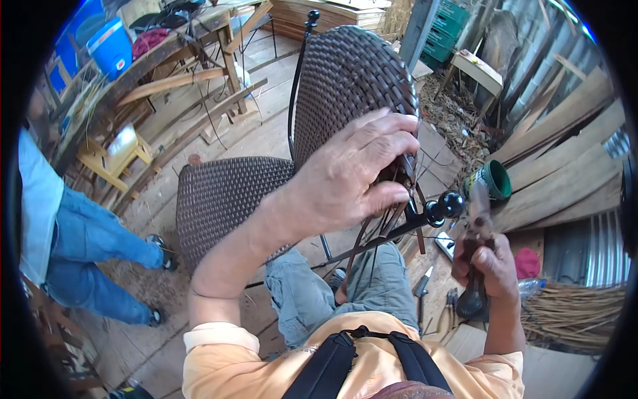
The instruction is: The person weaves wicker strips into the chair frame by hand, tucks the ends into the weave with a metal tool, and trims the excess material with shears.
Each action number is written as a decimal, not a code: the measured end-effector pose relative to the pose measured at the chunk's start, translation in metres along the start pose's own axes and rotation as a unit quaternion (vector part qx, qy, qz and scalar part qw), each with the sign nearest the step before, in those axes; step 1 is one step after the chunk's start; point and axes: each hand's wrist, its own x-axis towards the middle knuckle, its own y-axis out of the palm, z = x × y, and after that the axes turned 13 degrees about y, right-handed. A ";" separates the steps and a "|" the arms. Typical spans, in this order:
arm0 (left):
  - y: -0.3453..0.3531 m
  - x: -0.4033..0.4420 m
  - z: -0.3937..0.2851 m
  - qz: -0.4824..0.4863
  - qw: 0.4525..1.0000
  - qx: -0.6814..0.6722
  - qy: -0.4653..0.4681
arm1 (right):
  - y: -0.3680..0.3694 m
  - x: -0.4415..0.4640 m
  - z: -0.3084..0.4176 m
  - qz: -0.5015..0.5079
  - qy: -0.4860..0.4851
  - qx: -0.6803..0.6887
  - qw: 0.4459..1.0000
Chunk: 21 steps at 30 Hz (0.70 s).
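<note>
The chair point(236, 199) occupied the centre, its woven back toward 12 o'clock and its seat toward 9. The bench point(156, 50) ran from 9 to 11 o'clock, with a blue cooler point(111, 50) on top. A co-worker point(93, 229) stood at 9 o'clock, apart from the chair. Boards point(565, 176) lay at 3 o'clock; a bundle of sticks point(571, 316) lay at 4. Green crates point(446, 33) were stacked at 1 o'clock, and a green bucket point(497, 179) was at 3, near the boards.

The left hand point(352, 163), just off centre toward 1 o'clock, was bent over the edge of the chair back, thumb apart from the fingers. Whether it pinched a strand could not be determined. The right hand point(488, 266), at 4 o'clock, was clenched around a tool point(473, 299), dark end down; the blurred upper end concealed its type.

Pliers point(452, 302) lay near the right hand. The black ball point(452, 203) capped the frame at 3 o'clock. Loose strands point(377, 233) hung below the left hand.
</note>
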 end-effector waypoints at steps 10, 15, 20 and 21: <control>0.093 -0.050 -0.052 -0.305 0.935 0.042 -0.176 | 0.024 -0.005 -0.012 -0.079 -0.157 0.093 0.980; 0.121 -0.053 -0.046 -0.377 0.906 0.058 -0.182 | -0.016 0.016 -0.015 -0.191 -0.217 0.001 0.957; 0.139 -0.088 -0.087 -0.341 0.888 -0.058 -0.304 | -0.052 0.066 0.083 -0.262 -0.324 -0.238 0.877; 0.147 -0.096 -0.090 -0.318 0.887 -0.077 -0.326 | -0.049 0.086 0.114 -0.330 -0.293 -0.362 0.821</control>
